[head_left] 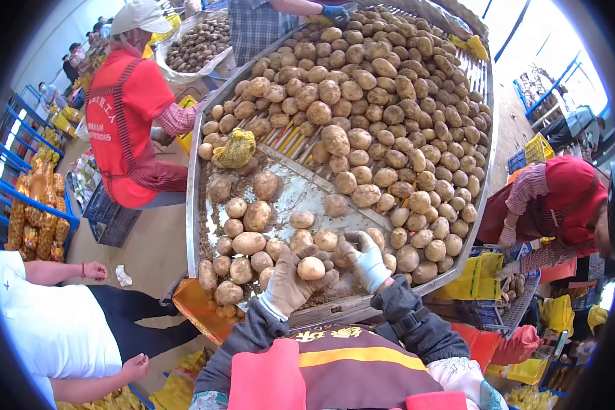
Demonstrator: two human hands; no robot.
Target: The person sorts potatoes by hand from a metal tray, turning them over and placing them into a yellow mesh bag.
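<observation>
My left hand [283, 287], in a soiled light work glove, is turned up with its fingers curled around a pale, round potato [311, 268]. Just to the right, my right hand [367, 263] reaches over the sorting table's near edge. Its glove is white with dirty fingertips; the fingers are bent and apart, and no held object shows between them. Right beside its fingertips lie potatoes [326, 240] on the metal sorting table [300, 184]. A large heap of potatoes [389, 102] covers the far and right parts, partly over rollers. A yellow mesh bag [235, 149] rests at the left.
A metal rim [192, 205] borders the table, with an orange bag [201, 307] below its near left corner. A person in red [133, 116] stands left, another in white [61, 321] nearer. Across the table a blue glove [335, 14] touches the heap. Yellow crates [538, 147] stand right.
</observation>
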